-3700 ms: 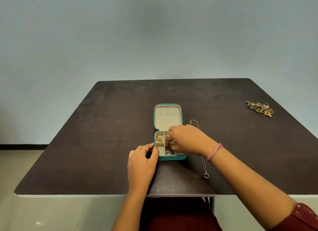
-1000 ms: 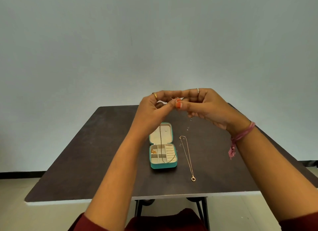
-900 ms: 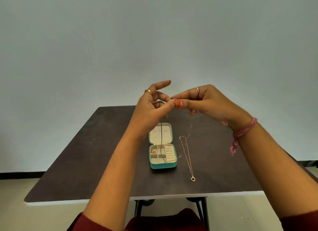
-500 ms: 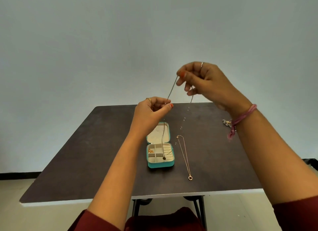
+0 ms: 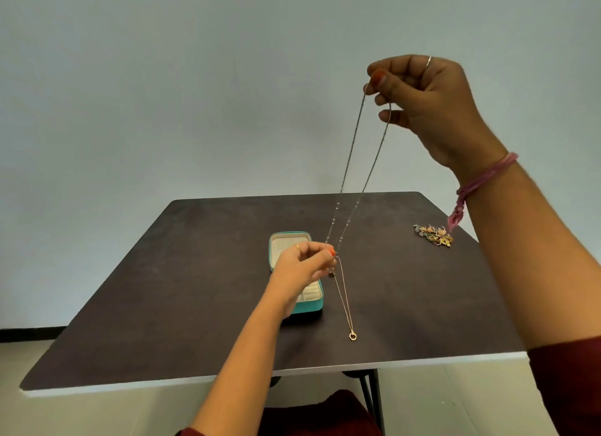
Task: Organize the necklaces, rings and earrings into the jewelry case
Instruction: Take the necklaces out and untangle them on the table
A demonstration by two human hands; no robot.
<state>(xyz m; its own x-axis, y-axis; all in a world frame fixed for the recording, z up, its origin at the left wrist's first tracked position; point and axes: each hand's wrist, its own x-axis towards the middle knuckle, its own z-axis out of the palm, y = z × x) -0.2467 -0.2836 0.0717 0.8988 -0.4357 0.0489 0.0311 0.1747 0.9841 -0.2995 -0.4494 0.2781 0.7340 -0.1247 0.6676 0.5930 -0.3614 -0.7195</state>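
On the dark counter [image 5: 195, 289] the teal jewelry case [image 5: 310, 302] lies open, its cream-lined lid [image 5: 286, 244] flat toward the far side and its ribbed cream ring rolls showing at the near right corner; most of the tray is hidden behind the left hand [image 5: 304, 266]. That hand hovers over the case with thumb and forefinger pressed together, pinching the lower end of a beaded silver chain necklace [image 5: 353, 175] — a small dark pendant [image 5: 331, 273] hangs just below the pinch, above the counter and just beside the case's right edge. A gold ring sits on one of this hand's fingers. From the pinch the chain rises in two taut strands, up and to the right, to the right hand [image 5: 422, 104], which is raised high against the pale wall with its fingers curled and its thumb and fingertip nipping the top of the chain; a thin ring shows on one finger and a pink thread bracelet [image 5: 481, 179] circles the wrist. On the counter just right of the case lies a second gold necklace [image 5: 344, 305], stretched out straight with its small ring pendant at the near end. Well apart, toward the far right edge, sits a small heap of mixed earrings [image 5: 434, 235].
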